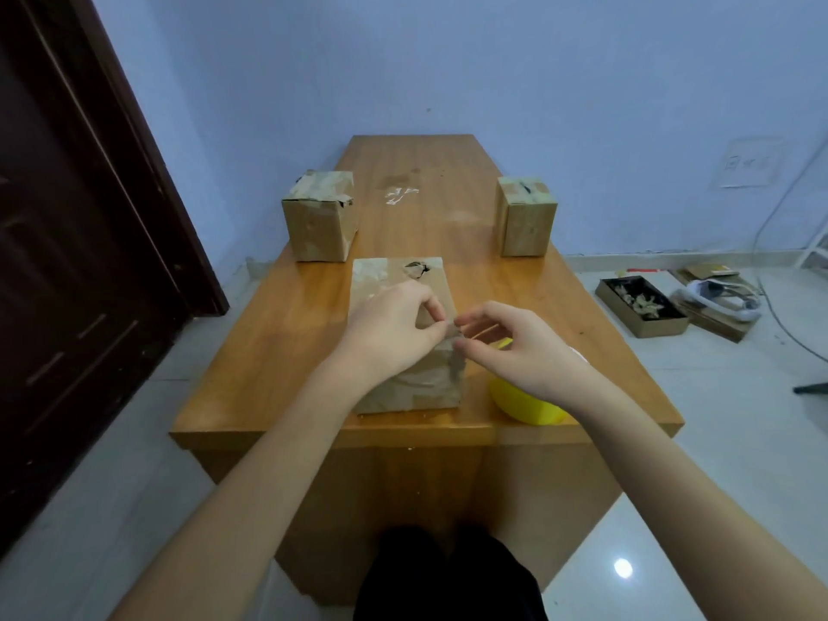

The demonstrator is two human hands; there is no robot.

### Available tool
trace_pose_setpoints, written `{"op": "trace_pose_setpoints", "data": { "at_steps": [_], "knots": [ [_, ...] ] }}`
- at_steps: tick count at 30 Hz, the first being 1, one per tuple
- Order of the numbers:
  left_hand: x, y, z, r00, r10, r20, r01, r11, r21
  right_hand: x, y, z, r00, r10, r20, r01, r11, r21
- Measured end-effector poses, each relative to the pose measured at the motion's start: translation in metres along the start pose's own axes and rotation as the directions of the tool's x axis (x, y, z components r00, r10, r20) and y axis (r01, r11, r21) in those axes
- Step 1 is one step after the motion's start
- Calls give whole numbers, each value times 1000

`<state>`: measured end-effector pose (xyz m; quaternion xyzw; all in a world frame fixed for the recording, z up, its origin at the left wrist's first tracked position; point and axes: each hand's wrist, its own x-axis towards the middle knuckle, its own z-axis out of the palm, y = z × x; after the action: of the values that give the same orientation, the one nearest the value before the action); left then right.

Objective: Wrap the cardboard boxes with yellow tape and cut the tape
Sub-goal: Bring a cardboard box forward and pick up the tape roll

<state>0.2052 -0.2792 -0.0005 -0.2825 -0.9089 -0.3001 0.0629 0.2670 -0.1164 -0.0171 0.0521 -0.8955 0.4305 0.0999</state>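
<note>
Three cardboard boxes stood on the wooden counter [515,307]. The nearest box [403,383] sat at the near edge, roughly central, with a dark torn mark on its far top edge. A second box [319,221] stood further back at the left edge, and a third box [526,219] stood opposite it at the right edge, well apart from the others. The left hand [394,327] rested on top of the nearest box, its thumb and forefinger pinching a small piece of tape [451,327] at the box's right side. The right hand [515,345] met it there, its fingers curled and pinching the same spot; the tape end itself was too small and blurred to describe further. A yellow tape roll [524,403] lay on the counter just to the right of the nearest box, partly hidden beneath the right wrist. A crumpled scrap of clear film [400,193] lay on the far part of the counter between the two rear boxes. On the floor to the right were an open tray of scraps [640,304] and some flat packaging beside it. A dark door [67,262] stood at the left.
</note>
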Motion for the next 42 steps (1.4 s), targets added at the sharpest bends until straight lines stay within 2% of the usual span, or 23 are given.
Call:
{"op": "trace_pose_setpoints", "data": {
  "at_steps": [8, 15, 18, 23, 30, 36, 42],
  "knots": [
    [-6, -8, -1, 999, -44, -6, 39, 929, -367, 6, -2, -4, 999, -8, 32, 5, 996, 84],
    [-10, -2, -3, 999, -32, -38, 13, 904, -427, 10, -1, -1, 999, 52, 3, -51, 978, 204],
    [-10, -3, -5, 998, -54, -33, 36, 911, -412, 11, -2, 1, 997, 81, 6, -80, 970, 231],
    [-13, 1, -7, 999, -43, -29, 24, 875, -484, 12, -2, 2, 994, 107, 17, -107, 960, 259],
    [-13, 0, -4, 996, -14, -84, -23, 907, -420, 9, -4, -6, 991, 57, 118, -90, 950, 299],
    [-12, -1, 0, 995, -26, -95, -5, 952, -306, 8, -4, -3, 996, 42, 75, -61, 957, 283],
    [-11, -7, -2, 999, 34, -10, -36, 968, -249, 11, -3, 6, 984, 173, 43, -175, 893, 414]
  ]
}}
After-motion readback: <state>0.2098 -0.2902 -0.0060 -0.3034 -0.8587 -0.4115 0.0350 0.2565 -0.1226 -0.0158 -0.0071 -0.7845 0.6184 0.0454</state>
